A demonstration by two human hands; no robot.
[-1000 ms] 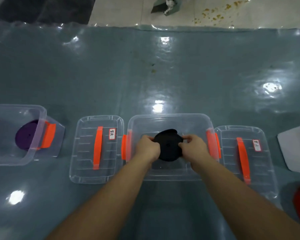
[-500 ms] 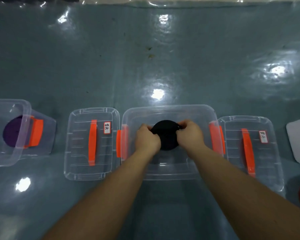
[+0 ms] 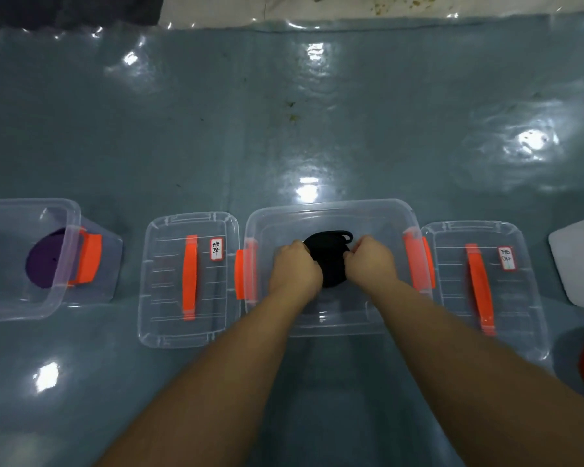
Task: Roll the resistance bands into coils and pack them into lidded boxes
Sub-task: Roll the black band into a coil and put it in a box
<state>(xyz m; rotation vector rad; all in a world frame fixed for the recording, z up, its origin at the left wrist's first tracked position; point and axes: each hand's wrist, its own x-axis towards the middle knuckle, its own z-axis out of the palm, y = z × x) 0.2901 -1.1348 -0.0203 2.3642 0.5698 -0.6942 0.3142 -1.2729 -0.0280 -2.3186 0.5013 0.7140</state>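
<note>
Both hands inside clear box: left hand and right hand curled round black coil, round, matte. Flat ribbed lids either side, orange handles.

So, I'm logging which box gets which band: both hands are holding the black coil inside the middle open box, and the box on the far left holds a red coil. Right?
Not quite. In the head view the far-left box holds a purple coil, not red. The rest stands: left hand and right hand hold the black coil in the middle open box.
</note>
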